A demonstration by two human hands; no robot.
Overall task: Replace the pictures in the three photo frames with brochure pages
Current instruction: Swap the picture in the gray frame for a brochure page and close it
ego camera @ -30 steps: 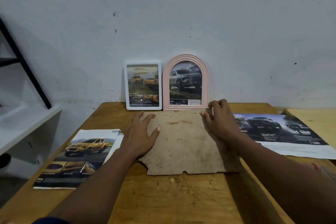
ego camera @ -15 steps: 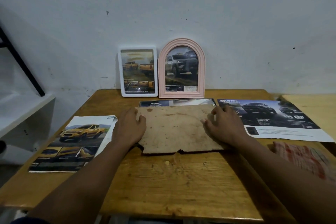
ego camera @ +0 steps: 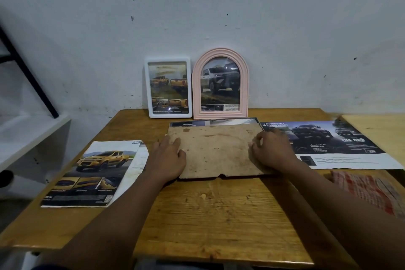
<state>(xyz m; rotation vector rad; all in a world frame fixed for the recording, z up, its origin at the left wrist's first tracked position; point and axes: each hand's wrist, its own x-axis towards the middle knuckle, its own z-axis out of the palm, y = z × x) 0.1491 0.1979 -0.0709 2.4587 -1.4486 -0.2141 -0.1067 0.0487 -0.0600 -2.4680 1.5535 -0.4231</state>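
Observation:
A stained brown backing board [ego camera: 217, 149] lies on a dark frame [ego camera: 219, 177] that is face down in the middle of the table, with a strip of brochure page [ego camera: 210, 122] showing past its far edge. My left hand [ego camera: 167, 158] rests on the board's left edge, fingers flat. My right hand [ego camera: 270, 150] sits on the right edge with fingers curled against it. A white rectangular frame [ego camera: 168, 88] and a pink arched frame [ego camera: 220, 84] lean on the wall, each holding a truck picture.
A yellow-truck brochure [ego camera: 94, 173] lies at the left of the wooden table [ego camera: 219, 215]. A dark brochure spread [ego camera: 328, 144] lies at the right, with a red checked cloth [ego camera: 370, 190] in front of it. A white shelf [ego camera: 28, 136] stands left.
The board has slid toward me, uncovering the frame's far edge and the brochure strip. Both hands moved from the board's top to its side edges.

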